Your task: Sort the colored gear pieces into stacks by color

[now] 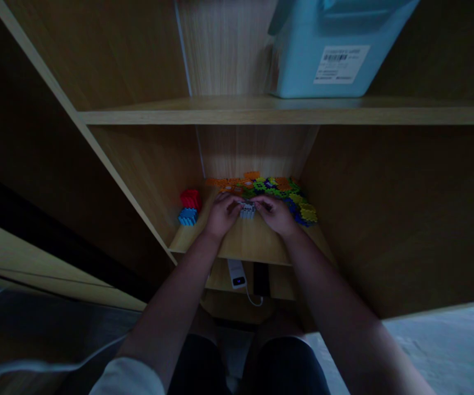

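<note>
My left hand and my right hand meet over a middle shelf, one on each side of a stack of small grey toothed plastic pieces. Fingers of both hands are closed at the stack's upper edges. Behind them lies a spread of gear-shaped plastic pieces: orange ones at the back left, green ones in the middle, yellow ones and blue ones at the right. To the left of my left hand sit a red stack and a blue stack of similar pieces, touching each other.
A light blue plastic bin with a white label stands on the upper shelf. Below the hands, a lower shelf holds a white device with a cable and a black flat object. Cabinet walls rise on both sides.
</note>
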`<state>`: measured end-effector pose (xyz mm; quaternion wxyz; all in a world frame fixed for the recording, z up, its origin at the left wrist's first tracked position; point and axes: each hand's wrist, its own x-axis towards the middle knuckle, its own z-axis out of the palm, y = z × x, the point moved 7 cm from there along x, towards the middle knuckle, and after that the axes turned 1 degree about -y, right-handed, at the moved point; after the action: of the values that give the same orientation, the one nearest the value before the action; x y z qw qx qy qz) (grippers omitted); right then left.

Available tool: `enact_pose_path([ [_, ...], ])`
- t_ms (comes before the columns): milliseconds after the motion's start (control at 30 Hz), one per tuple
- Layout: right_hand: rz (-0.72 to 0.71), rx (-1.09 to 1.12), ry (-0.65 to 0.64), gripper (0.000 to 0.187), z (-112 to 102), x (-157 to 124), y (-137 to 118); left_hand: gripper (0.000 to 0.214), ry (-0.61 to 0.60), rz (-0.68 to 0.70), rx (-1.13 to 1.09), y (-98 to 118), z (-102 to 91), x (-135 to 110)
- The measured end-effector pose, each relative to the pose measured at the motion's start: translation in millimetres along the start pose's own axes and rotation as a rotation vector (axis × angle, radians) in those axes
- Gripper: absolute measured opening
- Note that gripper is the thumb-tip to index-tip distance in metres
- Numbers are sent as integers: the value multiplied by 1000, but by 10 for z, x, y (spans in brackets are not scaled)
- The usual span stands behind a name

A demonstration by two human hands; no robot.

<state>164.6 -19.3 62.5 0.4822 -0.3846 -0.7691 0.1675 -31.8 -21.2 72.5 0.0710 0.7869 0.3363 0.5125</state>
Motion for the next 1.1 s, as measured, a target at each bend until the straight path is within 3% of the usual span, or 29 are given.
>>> enact_pose_path([
  [267,8,87,-11,29,40,-7,-9,12,-19,15,17,22,15,-5],
  [467,56,191,-59,30,107,-34,84,28,-4,17,14,31,8,-2],
  [733,87,186,-38,32,110,-24,169,12,14,8,-28,0,41,-25],
  [1100,96,172,-42,34,94,-30,88,8,12,35,-51,31,46,-23],
])
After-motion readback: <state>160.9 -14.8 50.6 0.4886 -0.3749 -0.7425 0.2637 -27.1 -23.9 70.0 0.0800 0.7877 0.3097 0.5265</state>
